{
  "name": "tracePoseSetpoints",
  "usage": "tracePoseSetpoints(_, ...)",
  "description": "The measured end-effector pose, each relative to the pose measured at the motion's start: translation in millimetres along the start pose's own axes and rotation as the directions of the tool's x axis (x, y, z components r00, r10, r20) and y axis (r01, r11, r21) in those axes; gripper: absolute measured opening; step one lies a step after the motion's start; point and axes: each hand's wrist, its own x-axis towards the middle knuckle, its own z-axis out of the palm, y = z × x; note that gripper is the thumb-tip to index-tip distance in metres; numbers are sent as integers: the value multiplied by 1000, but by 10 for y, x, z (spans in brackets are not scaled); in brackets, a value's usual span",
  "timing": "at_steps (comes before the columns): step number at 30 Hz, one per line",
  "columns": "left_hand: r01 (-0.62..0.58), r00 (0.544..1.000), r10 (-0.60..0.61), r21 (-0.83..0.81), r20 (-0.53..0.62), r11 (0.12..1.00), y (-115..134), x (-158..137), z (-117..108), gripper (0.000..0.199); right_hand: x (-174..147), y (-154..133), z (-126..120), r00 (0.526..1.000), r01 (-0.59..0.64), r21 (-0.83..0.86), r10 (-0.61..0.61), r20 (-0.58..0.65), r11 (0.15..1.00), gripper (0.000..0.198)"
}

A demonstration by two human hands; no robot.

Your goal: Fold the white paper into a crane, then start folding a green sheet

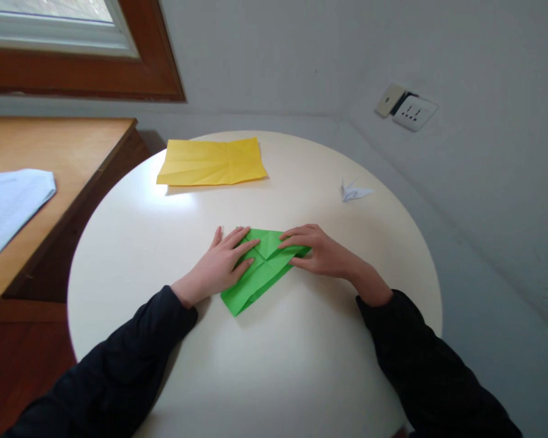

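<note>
A folded sheet of green paper (259, 275) lies on the white round table, with crease lines across its upper face. My left hand (223, 263) rests over the paper's left side, fingers spread and pressing it down. At the right corner, my right hand (311, 248) grips the paper, its thumb below and its fingers above, so that corner is slightly raised. A loose folded layer shows along the paper's lower edge. My fingers hide parts of the left edge and the right corner.
Yellow creased paper (214, 163) lies at the far side of the round table (292, 365). A small white paper crane (354, 193) sits at the back right. To the left stands a wooden desk (86, 143) with a pale blue folded item (16, 204). Walls border the table behind and right.
</note>
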Motion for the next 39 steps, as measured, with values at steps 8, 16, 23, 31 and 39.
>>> tracePoseSetpoints(8,-48,998,53,-118,44,992,-56,-3,-68,43,23,97,53,984,-142,304,168,-64,942,15)
tracePoseSetpoints(16,-53,992,79,-246,100,968,-14,-28,-159,54,75,112,183,935,-264,391,334,-121,882,19)
tracePoseSetpoints(23,-68,985,129,-425,116,903,-56,-84,-184,63,76,152,202,894,-316,351,401,-202,882,19)
tracePoseSetpoints(31,14,999,12,-516,47,857,-72,-58,-172,54,72,227,228,845,-347,296,434,-313,890,18)
tracePoseSetpoints(39,118,984,-173,-549,-50,827,-204,-32,-151,36,73,236,232,841,-334,281,420,-342,899,17)
